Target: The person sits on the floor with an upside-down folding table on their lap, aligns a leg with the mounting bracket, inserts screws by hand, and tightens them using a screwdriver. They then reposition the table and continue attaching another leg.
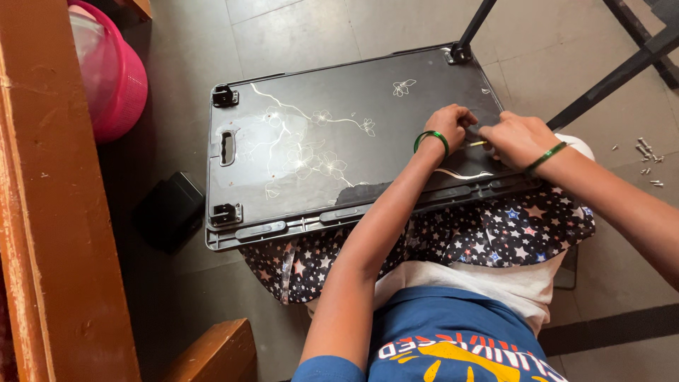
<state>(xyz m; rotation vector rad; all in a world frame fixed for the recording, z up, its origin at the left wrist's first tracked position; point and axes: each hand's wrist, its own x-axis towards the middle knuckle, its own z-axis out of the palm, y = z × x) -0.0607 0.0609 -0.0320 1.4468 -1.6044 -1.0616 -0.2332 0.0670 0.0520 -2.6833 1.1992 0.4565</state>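
**Black panel on lap, both hands at its right end**

Panel point(318, 134): black, rectangular, glossy, with a pale flower-and-branch pattern. It lies flat across the person's lap, long side running left to right. A slot handle sits near its left edge, with a small hinge bracket point(225, 95) at the far left corner and another at the near left corner. A black leg point(472, 32) rises from the far right corner.

Left hand point(449, 124): curled narrow on the right part of the panel, fingers bent inward, tips pinching a thin, pale, rod-like piece point(478, 143). A green bangle point(431, 138) is on the wrist.

Right hand point(520, 138): just beside the left hand, knuckles up, fingers folded down tight over the same small piece at the panel's right end. What exactly it grips is hidden beneath the fingers. A green bangle is on this wrist too.

Surroundings: star-print cloth point(523, 230) covers the lap under the panel. Loose screws point(647, 159) lie on the tiled floor point(318, 28) to the right, well apart from the hands. A pink basket point(113, 71) stands far left, beside a brown wooden frame point(49, 212). A dark block point(170, 209) lies on the floor near the panel's left end.
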